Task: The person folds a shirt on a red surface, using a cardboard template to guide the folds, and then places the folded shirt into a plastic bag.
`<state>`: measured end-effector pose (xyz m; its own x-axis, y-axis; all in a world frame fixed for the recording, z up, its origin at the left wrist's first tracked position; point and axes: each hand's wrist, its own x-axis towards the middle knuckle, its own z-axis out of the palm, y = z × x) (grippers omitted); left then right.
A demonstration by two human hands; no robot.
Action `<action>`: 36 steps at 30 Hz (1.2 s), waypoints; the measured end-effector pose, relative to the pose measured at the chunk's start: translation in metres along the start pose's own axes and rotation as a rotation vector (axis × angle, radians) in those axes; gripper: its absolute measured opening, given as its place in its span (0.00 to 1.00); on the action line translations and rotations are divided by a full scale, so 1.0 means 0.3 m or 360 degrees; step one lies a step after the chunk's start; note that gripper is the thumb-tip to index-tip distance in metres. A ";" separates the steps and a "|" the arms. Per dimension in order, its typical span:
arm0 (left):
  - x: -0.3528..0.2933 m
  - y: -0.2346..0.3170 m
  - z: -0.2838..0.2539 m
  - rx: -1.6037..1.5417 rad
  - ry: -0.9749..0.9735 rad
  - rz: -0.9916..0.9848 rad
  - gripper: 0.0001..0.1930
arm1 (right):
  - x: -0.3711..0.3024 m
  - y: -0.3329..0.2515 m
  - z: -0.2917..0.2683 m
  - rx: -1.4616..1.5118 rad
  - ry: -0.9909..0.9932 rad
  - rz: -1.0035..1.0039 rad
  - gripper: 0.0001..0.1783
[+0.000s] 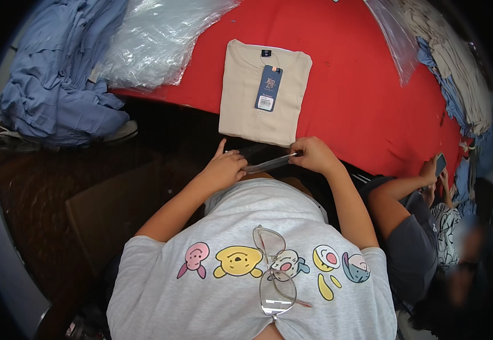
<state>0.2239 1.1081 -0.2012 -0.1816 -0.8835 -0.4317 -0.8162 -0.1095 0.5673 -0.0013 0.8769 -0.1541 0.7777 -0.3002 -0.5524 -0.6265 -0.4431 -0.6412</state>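
Between my two hands, near my waist, a clear plastic bag [269,163] is stretched out. My right hand [313,155] pinches one end of it between thumb and fingers. My left hand [228,168] is closed on the other end, its thumb or index finger pointing up toward the table. Just beyond both hands lies a neatly folded beige shirt [238,93], its lower edge at the near rim of the red-covered table [348,102]. A dark blue hang tag [269,85] rests on the shirt front.
A heap of clear plastic bags [150,42] lies at the far left, beside a pile of blue-grey garments [59,85]. Beige garments [453,68] and a clear plastic sheet [394,34] are at the right. A person sits close on my right, holding a phone [440,165].
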 end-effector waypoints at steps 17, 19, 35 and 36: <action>-0.023 -0.244 -0.157 -0.0143 0.1204 -0.0240 0.04 | 0.146 -0.119 -0.004 -0.0211 0.0663 -0.0321 0.08; -0.019 -0.250 -0.191 -0.0061 0.1247 -0.0286 0.04 | 0.157 -0.110 -0.002 -0.0197 0.0662 -0.0307 0.08; 0.180 -0.164 -0.339 0.0102 0.1163 -0.0151 0.05 | 0.090 0.052 0.025 0.1719 0.0308 -0.0012 0.07; 0.180 -0.160 -0.335 0.0104 0.1150 -0.0104 0.06 | 0.073 0.040 0.022 0.1835 0.0177 -0.0027 0.06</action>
<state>0.3083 1.0198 -0.1813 0.2579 -0.9586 0.1205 -0.8481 -0.1648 0.5036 0.0078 0.8707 -0.1773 0.7510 -0.3995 -0.5258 -0.2472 0.5683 -0.7849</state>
